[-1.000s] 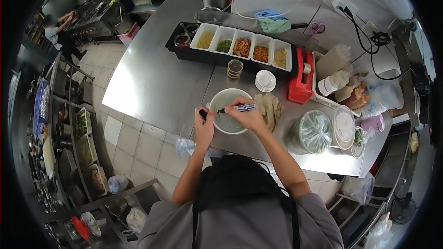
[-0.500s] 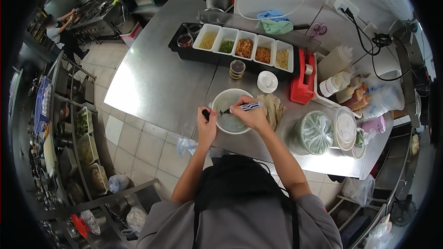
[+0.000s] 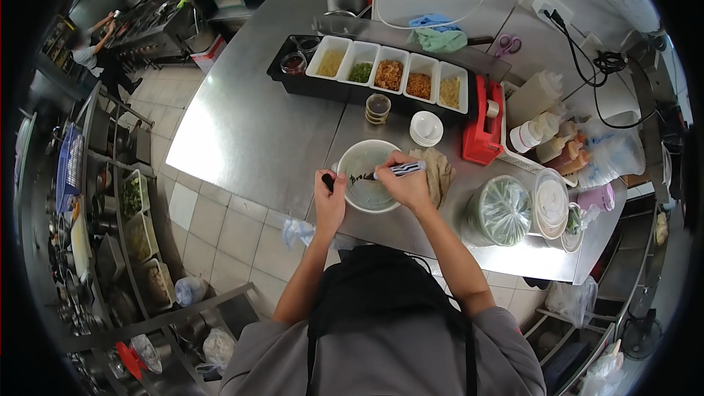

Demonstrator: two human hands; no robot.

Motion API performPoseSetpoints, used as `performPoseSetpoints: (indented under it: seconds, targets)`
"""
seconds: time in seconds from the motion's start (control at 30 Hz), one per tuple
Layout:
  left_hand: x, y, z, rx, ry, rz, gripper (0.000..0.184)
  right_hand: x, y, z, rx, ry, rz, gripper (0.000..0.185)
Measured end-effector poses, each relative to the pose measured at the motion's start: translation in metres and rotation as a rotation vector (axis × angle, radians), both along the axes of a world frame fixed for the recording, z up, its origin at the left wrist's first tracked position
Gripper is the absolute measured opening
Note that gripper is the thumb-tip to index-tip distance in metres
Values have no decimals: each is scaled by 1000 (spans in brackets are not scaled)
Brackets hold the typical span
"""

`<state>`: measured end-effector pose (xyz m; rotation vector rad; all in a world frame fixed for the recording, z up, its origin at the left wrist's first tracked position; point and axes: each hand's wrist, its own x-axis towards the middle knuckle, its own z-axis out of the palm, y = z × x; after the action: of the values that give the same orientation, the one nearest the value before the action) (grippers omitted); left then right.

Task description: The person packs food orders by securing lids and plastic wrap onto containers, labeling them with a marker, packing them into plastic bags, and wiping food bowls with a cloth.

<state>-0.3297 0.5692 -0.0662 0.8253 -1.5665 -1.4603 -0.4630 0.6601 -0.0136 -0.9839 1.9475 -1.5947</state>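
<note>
A round white-rimmed tub [image 3: 369, 199] stands on the steel counter, with black handwritten letters on its top surface. My right hand [image 3: 402, 179] grips a striped marker [image 3: 408, 168], its tip at the end of the letters. At the tub's left edge my left hand [image 3: 331, 198] is closed around a black marker cap [image 3: 328, 182]. A crumpled beige cloth [image 3: 435, 176] lies just right of the tub. Small white dishes [image 3: 426, 128] and stacked glass cups [image 3: 378, 108] stand behind it.
Behind is a black holder [image 3: 315, 88] with several white food trays. To the right are a red tape dispenser [image 3: 482, 132], a basket of bottles [image 3: 529, 160] and a plastic-covered container [image 3: 499, 210]. A person [image 3: 94, 53] stands by the far-left stove.
The marker and my right hand have moved slightly right, and more black letters show on the tub. My left hand keeps the cap beside the tub. The far person's arms have shifted.
</note>
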Motion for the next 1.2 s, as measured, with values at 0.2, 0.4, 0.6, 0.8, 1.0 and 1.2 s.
performPoseSetpoints:
  seconds: [0.2,0.4,0.6,0.8,1.0,1.2]
  targets:
    - [1,0,-5,16,-12,-4,18,-3,7,4,18,50,-79,14]
    - [0,-1,-7,25,-2,-6,18,-12,14,-5,-72,-187,-102,17]
    - [-1,0,-3,16,-17,8,16,-9,13,-5,-66,-54,-118,18]
    - [-1,0,-6,0,-6,26,19,-11,17,-8,15,-52,-62,19]
    - [-1,-1,-8,-28,-42,34,19,-15,20,-12,-66,-123,-89,19]
    - [-1,0,-1,34,-14,4,19,-18,22,-19,-54,-79,-152,18]
